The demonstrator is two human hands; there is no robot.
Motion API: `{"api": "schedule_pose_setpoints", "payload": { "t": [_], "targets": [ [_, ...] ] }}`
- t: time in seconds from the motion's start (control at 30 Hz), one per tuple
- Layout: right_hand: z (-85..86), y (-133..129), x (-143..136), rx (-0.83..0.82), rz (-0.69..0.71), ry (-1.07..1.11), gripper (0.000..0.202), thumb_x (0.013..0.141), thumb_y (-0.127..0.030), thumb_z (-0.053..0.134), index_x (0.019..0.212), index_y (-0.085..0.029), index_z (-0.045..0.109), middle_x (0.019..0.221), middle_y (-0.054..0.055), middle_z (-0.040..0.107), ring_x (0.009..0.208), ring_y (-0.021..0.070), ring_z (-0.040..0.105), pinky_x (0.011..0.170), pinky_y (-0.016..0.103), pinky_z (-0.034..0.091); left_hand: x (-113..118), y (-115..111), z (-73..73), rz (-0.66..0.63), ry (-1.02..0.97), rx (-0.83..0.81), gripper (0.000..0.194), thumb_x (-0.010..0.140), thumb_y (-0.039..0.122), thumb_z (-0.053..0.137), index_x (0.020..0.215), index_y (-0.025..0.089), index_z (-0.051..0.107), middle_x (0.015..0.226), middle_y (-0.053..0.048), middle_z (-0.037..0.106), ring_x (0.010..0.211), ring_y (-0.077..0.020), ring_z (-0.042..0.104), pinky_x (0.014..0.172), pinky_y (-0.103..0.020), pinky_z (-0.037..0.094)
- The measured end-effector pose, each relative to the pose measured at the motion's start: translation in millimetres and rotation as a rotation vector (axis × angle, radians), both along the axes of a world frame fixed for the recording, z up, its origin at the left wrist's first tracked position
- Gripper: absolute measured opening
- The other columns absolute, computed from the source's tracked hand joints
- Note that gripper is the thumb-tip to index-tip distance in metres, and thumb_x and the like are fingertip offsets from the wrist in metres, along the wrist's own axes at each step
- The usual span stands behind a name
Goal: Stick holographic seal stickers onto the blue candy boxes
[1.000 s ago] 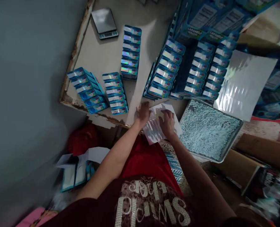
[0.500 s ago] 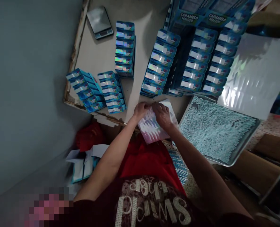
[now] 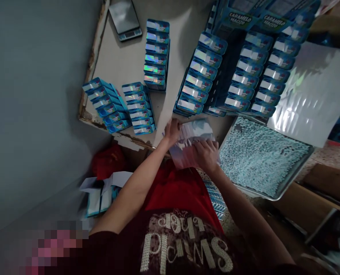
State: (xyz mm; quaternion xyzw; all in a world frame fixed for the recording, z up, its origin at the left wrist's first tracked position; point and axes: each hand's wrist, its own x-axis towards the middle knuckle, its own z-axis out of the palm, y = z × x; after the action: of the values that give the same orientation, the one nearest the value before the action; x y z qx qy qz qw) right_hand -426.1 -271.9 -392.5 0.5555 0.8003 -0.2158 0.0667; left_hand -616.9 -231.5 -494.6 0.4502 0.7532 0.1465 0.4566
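Note:
A shiny, pinkish-white sheet (image 3: 184, 152) with rows of ridges lies at the table's front edge, tilted toward my body. My left hand (image 3: 172, 131) has its fingers closed on the sheet's upper left edge. Across the right part of the sheet rests my right hand (image 3: 206, 154), its fingers curled; whether it grips anything is hidden. Beyond my hands stand rows of blue boxes (image 3: 198, 82). To the right is a metal tray (image 3: 294, 183) filled with small pale-blue pieces (image 3: 267, 156).
A digital scale (image 3: 125, 19) sits at the table's far left, near more blue boxes (image 3: 156, 57). A large white sheet (image 3: 313, 91) lies behind the tray. Cardboard boxes (image 3: 310, 206) are at the lower right, and an open carton (image 3: 121, 181) is below the table's left edge.
My right hand has moved down and right across the sheet, away from my left hand. The two hands were close together at the sheet's top. The view has shifted slightly.

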Motion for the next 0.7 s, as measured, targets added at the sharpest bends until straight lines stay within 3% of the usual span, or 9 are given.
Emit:
{"api": "schedule_pose_setpoints", "payload": {
  "t": [0.07,0.13,0.23,0.33,0.4,0.5,0.6,0.7],
  "targets": [
    [25.7,1.5,-8.8,-0.022,-0.182,0.120,0.019,0.100,-0.035,0.064,0.093,-0.024,0.079,0.081,0.007,0.071,0.087,0.0257,0.061,0.084,0.040,0.041,-4.7,-6.2,12.9,0.052,-0.082,0.118,0.012,0.095,0.018,0.062,0.100,0.020,0.073,0.128,-0.015,0.072,0.130,-0.0313,0.061,0.115,-0.043,0.044],
    [47.5,6.8,-20.5,-0.151,-0.402,0.309,0.018,0.096,-0.041,0.072,0.092,-0.025,0.078,0.068,0.000,0.062,0.070,0.0202,0.057,0.071,0.034,0.041,-13.2,-16.6,31.5,0.172,-0.264,0.166,0.013,0.098,0.029,0.064,0.100,0.020,0.074,0.124,-0.014,0.074,0.128,-0.0304,0.063,0.115,-0.043,0.047],
    [67.3,20.7,-42.5,-0.445,-0.635,0.575,0.028,0.088,-0.051,0.079,0.093,-0.023,0.077,0.064,-0.004,0.060,0.059,0.0145,0.050,0.059,0.028,0.036,-31.0,-36.1,63.3,0.468,-0.707,0.003,0.049,0.098,0.065,0.060,0.095,0.018,0.074,0.103,-0.014,0.078,0.110,-0.0290,0.074,0.098,-0.040,0.059],
    [74.2,35.8,-68.9,-0.610,-0.730,0.731,0.035,0.079,-0.053,0.087,0.086,-0.020,0.076,0.072,-0.002,0.068,0.062,0.0125,0.053,0.059,0.025,0.039,-51.1,-53.0,86.3,0.690,-1.125,-0.156,0.077,0.085,0.088,0.059,0.101,0.015,0.075,0.098,-0.017,0.080,0.098,-0.0288,0.079,0.085,-0.039,0.064],
    [75.7,42.8,-86.8,-0.698,-0.785,0.801,0.038,0.072,-0.053,0.091,0.081,-0.020,0.074,0.071,-0.002,0.067,0.061,0.0112,0.053,0.059,0.024,0.041,-63.7,-60.8,92.8,0.769,-1.264,-0.143,0.081,0.076,0.088,0.070,0.110,0.015,0.075,0.101,-0.016,0.081,0.095,-0.0282,0.079,0.083,-0.039,0.065],
    [75.9,46.8,-108.2,-0.787,-0.825,0.828,0.040,0.066,-0.052,0.095,0.077,-0.019,0.074,0.068,-0.003,0.064,0.059,0.0094,0.050,0.057,0.023,0.043,-78.4,-68.7,93.2,0.840,-1.325,-0.093,0.073,0.068,0.073,0.090,0.110,0.015,0.075,0.101,-0.013,0.081,0.090,-0.0251,0.078,0.082,-0.037,0.065],
    [71.7,45.8,-121.6,-0.804,-0.796,0.801,0.040,0.067,-0.051,0.096,0.077,-0.019,0.075,0.069,-0.002,0.064,0.058,0.0087,0.049,0.053,0.023,0.041,-89.2,-75.6,92.1,0.937,-1.257,-0.056,0.053,0.066,0.051,0.099,0.095,0.015,0.074,0.095,-0.008,0.080,0.082,-0.0187,0.076,0.077,-0.030,0.064],
    [64.1,46.2,-141.4,-0.827,-0.775,0.747,0.041,0.069,-0.054,0.094,0.080,-0.019,0.077,0.064,-0.002,0.061,0.053,0.0087,0.045,0.048,0.024,0.038,-104.9,-81.5,96.9,1.039,-1.127,0.025,0.045,0.067,0.046,0.097,0.087,0.016,0.071,0.087,-0.004,0.078,0.077,-0.0162,0.075,0.071,-0.026,0.061]
  ]
}}
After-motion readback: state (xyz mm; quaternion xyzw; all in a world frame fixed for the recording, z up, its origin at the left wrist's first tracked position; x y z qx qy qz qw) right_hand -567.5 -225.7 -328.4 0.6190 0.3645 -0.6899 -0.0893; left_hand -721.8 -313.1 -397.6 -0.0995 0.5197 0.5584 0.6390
